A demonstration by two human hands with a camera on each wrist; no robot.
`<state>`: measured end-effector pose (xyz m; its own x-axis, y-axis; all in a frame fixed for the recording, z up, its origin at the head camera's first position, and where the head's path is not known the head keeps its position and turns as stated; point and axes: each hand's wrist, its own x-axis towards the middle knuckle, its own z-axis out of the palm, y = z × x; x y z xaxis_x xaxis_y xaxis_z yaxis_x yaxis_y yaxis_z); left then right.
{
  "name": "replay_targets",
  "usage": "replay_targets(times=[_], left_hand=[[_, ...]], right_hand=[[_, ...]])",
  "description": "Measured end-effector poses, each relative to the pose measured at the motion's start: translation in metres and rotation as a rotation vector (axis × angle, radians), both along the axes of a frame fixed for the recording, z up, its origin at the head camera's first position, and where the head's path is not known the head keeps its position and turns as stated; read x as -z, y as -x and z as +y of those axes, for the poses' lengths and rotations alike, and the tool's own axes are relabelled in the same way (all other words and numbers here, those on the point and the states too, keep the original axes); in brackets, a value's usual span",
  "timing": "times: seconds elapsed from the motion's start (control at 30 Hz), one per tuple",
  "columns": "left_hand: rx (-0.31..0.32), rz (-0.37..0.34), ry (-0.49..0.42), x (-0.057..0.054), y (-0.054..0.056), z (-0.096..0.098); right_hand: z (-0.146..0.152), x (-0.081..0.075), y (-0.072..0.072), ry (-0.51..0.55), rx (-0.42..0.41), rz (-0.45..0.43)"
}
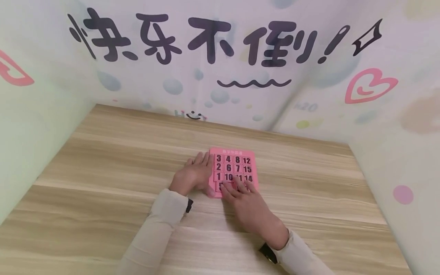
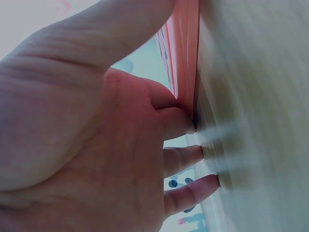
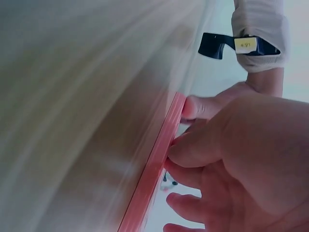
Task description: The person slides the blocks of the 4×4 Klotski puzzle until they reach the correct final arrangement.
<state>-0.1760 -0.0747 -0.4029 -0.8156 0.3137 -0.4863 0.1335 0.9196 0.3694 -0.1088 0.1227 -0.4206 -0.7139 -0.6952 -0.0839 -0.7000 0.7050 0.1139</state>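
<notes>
A pink sliding number puzzle [image 1: 234, 167] lies flat on the wooden table [image 1: 113, 160]; its black-numbered tiles show 3, 4, 8, 12 in the top row. My left hand [image 1: 192, 173] rests against its left edge with straight fingers on the table and the thumb at the near-left corner. In the left wrist view the hand [image 2: 96, 135] meets the pink edge [image 2: 186, 48]. My right hand [image 1: 245, 200] lies over the bottom row, fingertips pressing on the tiles there and hiding them. From the right wrist, its fingers [image 3: 203, 150] touch the puzzle's rim [image 3: 154, 174].
Pale walls close in the table on three sides; the back wall [image 1: 220, 68] carries large black characters, bubbles and pink hearts. Bare wood stretches to the left and right of the puzzle and in front of it. Both arms wear light sleeves.
</notes>
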Motion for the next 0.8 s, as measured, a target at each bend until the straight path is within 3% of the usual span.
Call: replay_targets(times=[0.23, 0.5, 0.8], left_hand=[[-0.014, -0.007, -0.023, 0.000, 0.000, -0.001], [-0.017, -0.019, -0.016, -0.001, -0.001, 0.000], [-0.023, -0.032, -0.029, -0.002, 0.000, 0.000]], right_hand=[[-0.005, -0.002, 0.000, -0.025, 0.033, -0.073], [0.022, -0.012, -0.006, -0.067, 0.148, -0.039], [0.020, -0.010, -0.010, -0.074, 0.140, -0.023]])
